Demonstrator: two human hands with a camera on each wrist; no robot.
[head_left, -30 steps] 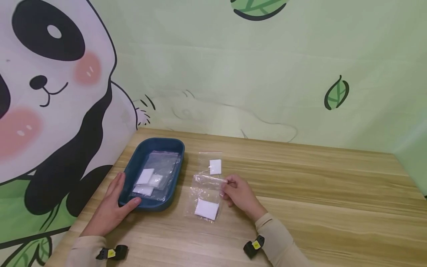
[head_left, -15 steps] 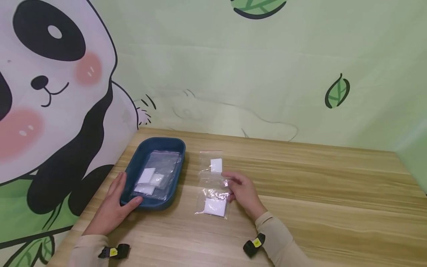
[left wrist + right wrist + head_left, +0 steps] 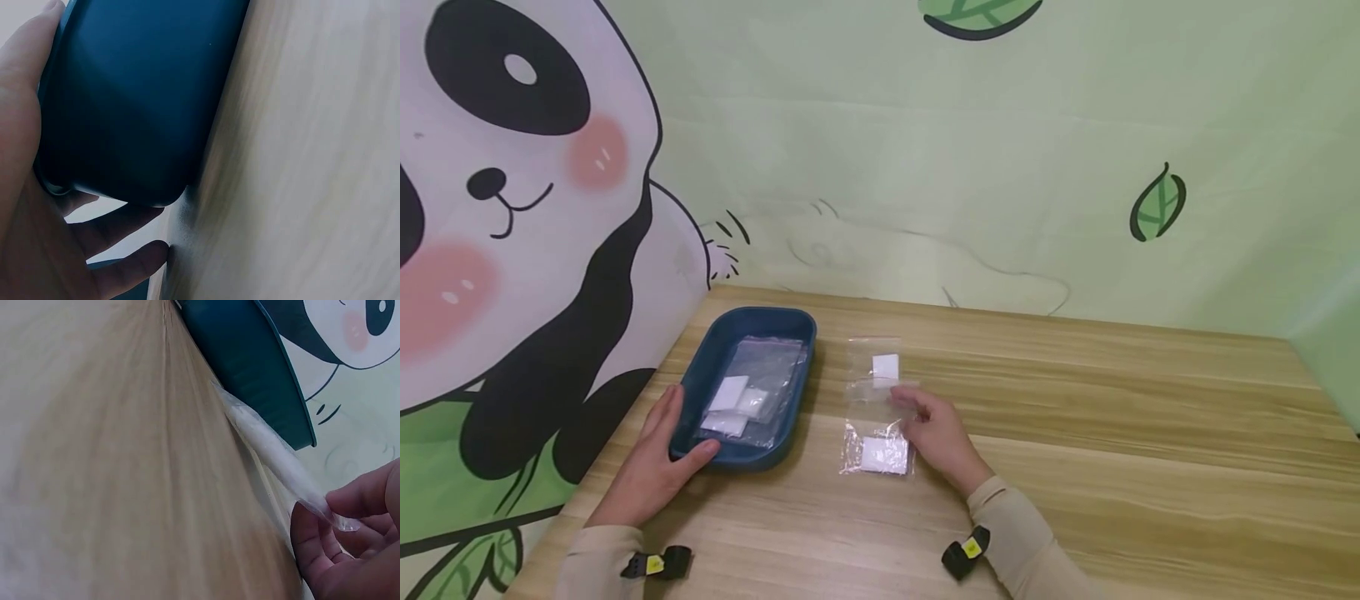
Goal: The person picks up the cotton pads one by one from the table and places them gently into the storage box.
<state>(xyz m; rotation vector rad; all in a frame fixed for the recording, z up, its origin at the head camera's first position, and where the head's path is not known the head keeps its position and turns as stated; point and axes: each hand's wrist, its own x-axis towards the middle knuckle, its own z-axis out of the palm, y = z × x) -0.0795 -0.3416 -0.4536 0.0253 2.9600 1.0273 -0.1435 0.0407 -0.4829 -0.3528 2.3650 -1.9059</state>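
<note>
My left hand (image 3: 647, 471) holds the near-left corner of a dark blue rectangular tray (image 3: 811, 329), thumb on the near side and fingers along the left wall. Seen from the left wrist, the tray (image 3: 137, 106) sits between thumb and fingers. Several clear zip-lock bags (image 3: 771, 358) with white contents lie in the tray. With thumb and fingers, my right hand (image 3: 943, 433) pinches the right edge of another clear zip-lock bag (image 3: 883, 454) holding a white folded piece. In the right wrist view this bag (image 3: 275, 453) is seen nearly edge-on, tilted.
A further zip-lock bag (image 3: 861, 354) with a white square lies just behind the held one, partly overlapped by it. All this is on a wood-grain table (image 3: 1112, 433). A green backdrop (image 3: 865, 125) with a printed panda (image 3: 550, 192) rises behind and to the left.
My right hand has moved the pinched bag rightward and away from me, so its top edge now overlaps the far bag. The left hand and tray have hardly moved.
</note>
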